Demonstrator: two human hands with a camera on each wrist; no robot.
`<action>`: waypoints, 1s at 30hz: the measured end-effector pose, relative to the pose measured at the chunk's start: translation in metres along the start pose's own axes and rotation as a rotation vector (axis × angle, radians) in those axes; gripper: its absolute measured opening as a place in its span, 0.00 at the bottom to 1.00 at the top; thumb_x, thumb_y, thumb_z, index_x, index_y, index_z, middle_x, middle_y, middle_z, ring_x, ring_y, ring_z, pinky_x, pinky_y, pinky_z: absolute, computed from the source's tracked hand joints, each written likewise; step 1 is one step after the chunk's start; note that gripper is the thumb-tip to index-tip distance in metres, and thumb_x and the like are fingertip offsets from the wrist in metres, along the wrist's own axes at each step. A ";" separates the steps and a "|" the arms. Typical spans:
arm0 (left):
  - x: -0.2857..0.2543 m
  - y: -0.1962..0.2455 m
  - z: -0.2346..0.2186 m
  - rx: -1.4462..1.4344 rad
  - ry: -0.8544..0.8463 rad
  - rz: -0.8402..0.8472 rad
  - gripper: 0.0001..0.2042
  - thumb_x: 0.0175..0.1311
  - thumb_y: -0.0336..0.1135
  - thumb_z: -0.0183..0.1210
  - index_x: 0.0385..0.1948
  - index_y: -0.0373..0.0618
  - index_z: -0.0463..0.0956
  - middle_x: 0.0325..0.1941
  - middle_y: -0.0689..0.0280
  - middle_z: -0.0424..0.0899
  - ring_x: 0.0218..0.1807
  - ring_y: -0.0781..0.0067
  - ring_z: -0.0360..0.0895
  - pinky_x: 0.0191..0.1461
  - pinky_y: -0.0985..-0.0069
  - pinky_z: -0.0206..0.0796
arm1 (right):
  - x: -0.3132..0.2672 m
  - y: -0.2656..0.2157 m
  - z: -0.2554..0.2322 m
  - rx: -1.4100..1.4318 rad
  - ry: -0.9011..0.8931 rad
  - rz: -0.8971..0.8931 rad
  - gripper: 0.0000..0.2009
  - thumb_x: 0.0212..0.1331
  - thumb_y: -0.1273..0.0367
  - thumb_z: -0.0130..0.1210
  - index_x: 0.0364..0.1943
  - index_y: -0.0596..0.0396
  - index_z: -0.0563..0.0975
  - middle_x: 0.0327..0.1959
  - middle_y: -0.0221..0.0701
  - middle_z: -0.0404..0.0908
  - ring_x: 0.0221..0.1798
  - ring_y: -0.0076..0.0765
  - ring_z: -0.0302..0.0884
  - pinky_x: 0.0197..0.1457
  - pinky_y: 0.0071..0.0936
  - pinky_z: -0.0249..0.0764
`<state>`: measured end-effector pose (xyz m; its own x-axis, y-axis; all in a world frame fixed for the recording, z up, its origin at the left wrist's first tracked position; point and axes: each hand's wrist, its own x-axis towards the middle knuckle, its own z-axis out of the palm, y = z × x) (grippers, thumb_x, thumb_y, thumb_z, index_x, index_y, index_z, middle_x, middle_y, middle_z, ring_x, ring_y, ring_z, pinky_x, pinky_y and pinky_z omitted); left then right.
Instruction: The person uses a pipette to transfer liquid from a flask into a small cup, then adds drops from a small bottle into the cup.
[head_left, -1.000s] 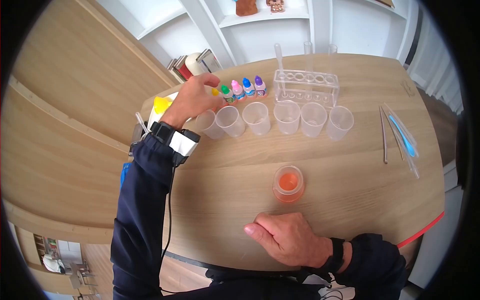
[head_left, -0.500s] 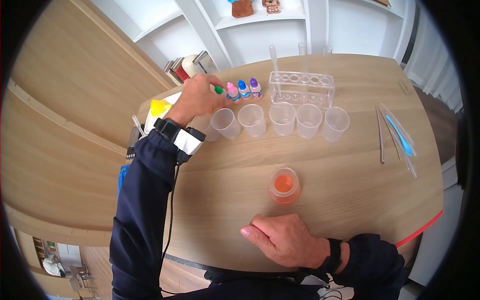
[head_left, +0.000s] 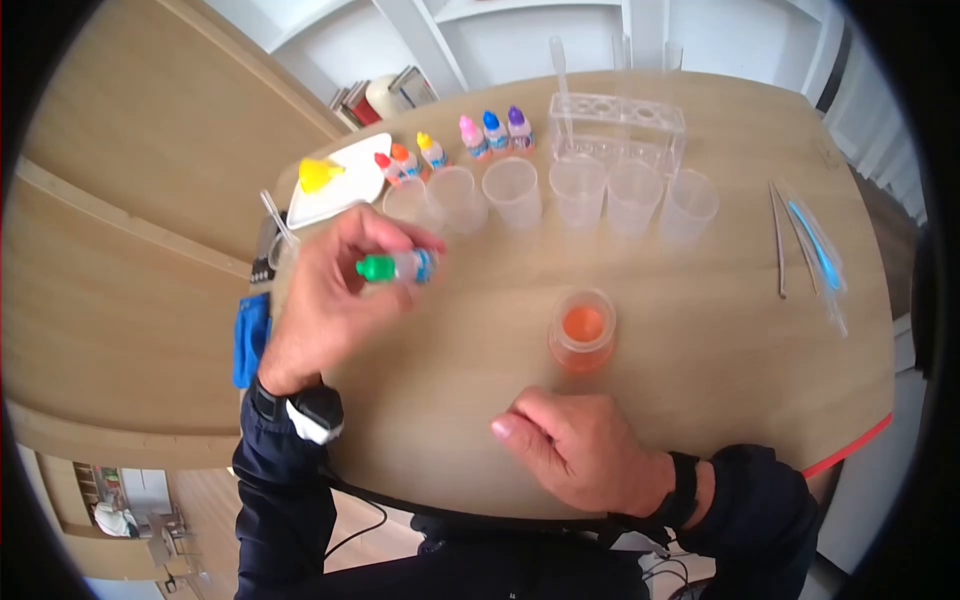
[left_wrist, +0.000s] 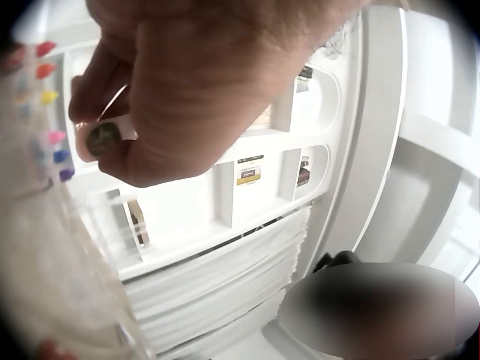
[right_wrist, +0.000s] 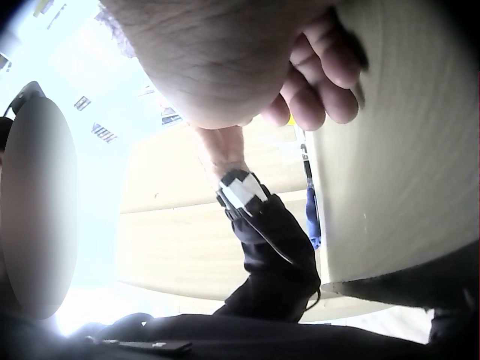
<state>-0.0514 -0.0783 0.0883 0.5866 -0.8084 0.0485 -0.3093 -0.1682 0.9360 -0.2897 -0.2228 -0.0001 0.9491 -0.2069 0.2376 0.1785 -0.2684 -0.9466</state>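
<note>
In the head view my left hand (head_left: 335, 290) pinches a small dropper bottle (head_left: 408, 266) with a green cap, lying sideways above the table's left part. The left wrist view shows the same bottle (left_wrist: 103, 139) end-on between thumb and fingers. My right hand (head_left: 585, 450) rests by the table's near edge, its fingers loosely curled with nothing in them, as the right wrist view shows too. Just beyond it stands a clear cup (head_left: 582, 335) with orange liquid. Other dropper bottles stand at the back: red (head_left: 386, 167), orange (head_left: 405, 160), yellow (head_left: 431, 151), pink (head_left: 473, 137), blue (head_left: 495, 132) and purple (head_left: 519, 129).
Several translucent cups (head_left: 512, 195) form a row across the table. Behind them stands a clear test tube rack (head_left: 617, 135). A white tray (head_left: 370, 180) bearing a yellow funnel (head_left: 319, 175) is at the back left. Tweezers (head_left: 779, 240) and a blue spoon (head_left: 815, 245) lie at right.
My left hand has lifted the green-capped bottle from the back row and brought it nearer, past the cups. My right hand has stayed in place. The head view has tilted down slightly.
</note>
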 end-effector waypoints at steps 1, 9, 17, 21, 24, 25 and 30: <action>-0.011 -0.008 0.007 -0.087 -0.041 -0.026 0.16 0.59 0.18 0.65 0.48 0.40 0.77 0.57 0.52 0.90 0.60 0.63 0.87 0.65 0.64 0.78 | 0.001 0.000 0.001 0.022 0.026 -0.006 0.12 0.78 0.66 0.63 0.35 0.56 0.78 0.24 0.42 0.80 0.27 0.54 0.79 0.31 0.44 0.73; -0.058 -0.037 0.038 -0.221 -0.323 -0.140 0.20 0.62 0.18 0.73 0.56 0.41 0.81 0.55 0.59 0.89 0.57 0.69 0.85 0.62 0.66 0.77 | 0.001 -0.005 0.000 0.112 0.072 0.054 0.11 0.73 0.67 0.70 0.45 0.58 0.79 0.29 0.34 0.84 0.29 0.34 0.84 0.36 0.30 0.80; -0.059 -0.041 0.040 -0.022 -0.408 -0.006 0.22 0.58 0.21 0.80 0.55 0.41 0.88 0.48 0.66 0.88 0.47 0.77 0.80 0.48 0.75 0.70 | 0.002 -0.005 -0.001 0.034 0.058 0.125 0.14 0.70 0.64 0.74 0.41 0.58 0.81 0.30 0.33 0.85 0.30 0.28 0.82 0.37 0.28 0.81; -0.060 -0.042 0.041 -0.008 -0.405 -0.005 0.24 0.57 0.22 0.81 0.57 0.41 0.89 0.49 0.67 0.87 0.45 0.77 0.79 0.46 0.76 0.68 | 0.004 -0.007 0.001 0.051 0.075 0.195 0.13 0.72 0.64 0.72 0.37 0.58 0.80 0.28 0.33 0.84 0.28 0.27 0.81 0.34 0.28 0.79; -0.059 -0.039 0.040 0.002 -0.398 -0.063 0.28 0.56 0.22 0.82 0.61 0.41 0.87 0.51 0.67 0.87 0.49 0.77 0.80 0.50 0.75 0.72 | 0.003 -0.005 0.000 0.041 0.096 0.186 0.13 0.74 0.65 0.71 0.37 0.59 0.80 0.25 0.33 0.82 0.26 0.25 0.77 0.32 0.28 0.76; -0.061 -0.037 0.040 -0.017 -0.379 -0.104 0.29 0.55 0.22 0.83 0.61 0.41 0.86 0.51 0.67 0.87 0.51 0.77 0.81 0.52 0.75 0.73 | 0.003 -0.005 0.000 0.037 0.101 0.190 0.13 0.74 0.65 0.70 0.37 0.59 0.80 0.25 0.32 0.81 0.26 0.24 0.75 0.31 0.27 0.74; -0.064 -0.042 0.043 -0.129 -0.332 -0.126 0.27 0.57 0.20 0.82 0.60 0.39 0.84 0.54 0.65 0.87 0.58 0.75 0.84 0.63 0.72 0.79 | 0.004 -0.005 0.000 0.032 0.130 0.218 0.14 0.75 0.65 0.70 0.35 0.60 0.78 0.23 0.30 0.77 0.25 0.19 0.68 0.29 0.25 0.70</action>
<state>-0.1080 -0.0439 0.0312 0.3333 -0.9282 -0.1654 -0.1414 -0.2227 0.9646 -0.2869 -0.2227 0.0058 0.9252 -0.3760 0.0510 -0.0167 -0.1746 -0.9845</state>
